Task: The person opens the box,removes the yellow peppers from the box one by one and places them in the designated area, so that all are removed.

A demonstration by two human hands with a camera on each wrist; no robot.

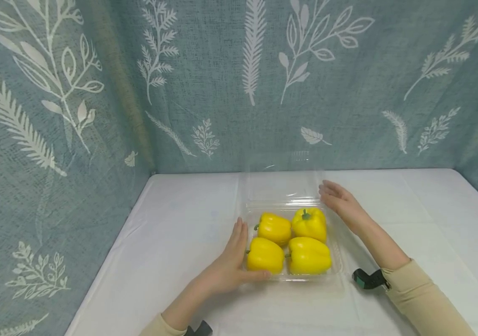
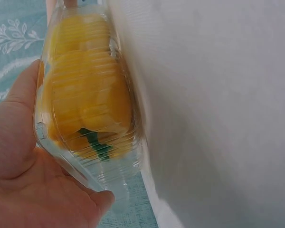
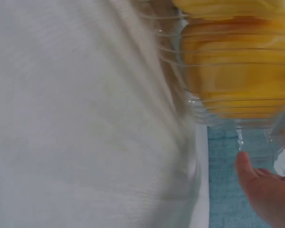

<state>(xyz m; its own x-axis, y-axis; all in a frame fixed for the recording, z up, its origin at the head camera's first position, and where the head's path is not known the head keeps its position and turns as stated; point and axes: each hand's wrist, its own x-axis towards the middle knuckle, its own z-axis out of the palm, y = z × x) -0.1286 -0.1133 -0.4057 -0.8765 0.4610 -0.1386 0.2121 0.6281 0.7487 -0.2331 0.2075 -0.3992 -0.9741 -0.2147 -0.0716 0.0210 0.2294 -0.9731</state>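
On a white table [image 1: 180, 210], a clear box [image 1: 336, 261] of yellow peppers [image 1: 309, 255], likely light, flexible, best held by its rim [image 1: 306, 278]. Left hand [image 1: 231, 263] spreads wide around its near corner; right hand [image 1: 341, 200] at lid [image 1: 283, 186], grip unclear

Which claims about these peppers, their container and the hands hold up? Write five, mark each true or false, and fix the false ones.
1. Four yellow peppers sit in the clear container. True.
2. The container's lid is shut over the peppers. False: the lid is raised open at the far side.
3. The left hand is at the container's left side, with its thumb at the near edge. True.
4. The right hand is holding a pepper. False: the right hand is by the lid's right edge and holds no pepper.
5. The back right pepper shows a green stem. True.
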